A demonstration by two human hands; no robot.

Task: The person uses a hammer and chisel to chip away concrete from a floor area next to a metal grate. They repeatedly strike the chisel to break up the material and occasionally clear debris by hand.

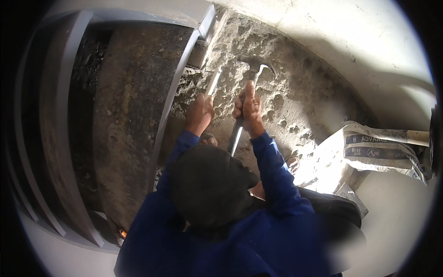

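My left hand (pixel 199 113) is closed around a pale, straight chisel (pixel 213 82), whose far end lies over the rough, chipped concrete (pixel 281 111). To its right, my right hand (pixel 251 108) grips a claw hammer (pixel 236 134) by the handle, close under the head, with the thumb laid along it. The hammer's head and curved claw are at the far end, slightly blurred. Its handle runs back toward me, and a dark cap hides the near end. Hammer and chisel are apart. Both my forearms are in blue sleeves.
Left of my hands stand dark, curved-looking steps or panels (pixel 134 101) edged by grey metal strips (pixel 173 92). A pale wall (pixel 369 41) bounds the right. A printed paper sack (pixel 383 147) lies there, with a flat grey piece (pixel 354 199) nearer. Sandalled feet (pixel 209 137) rest below my hands.
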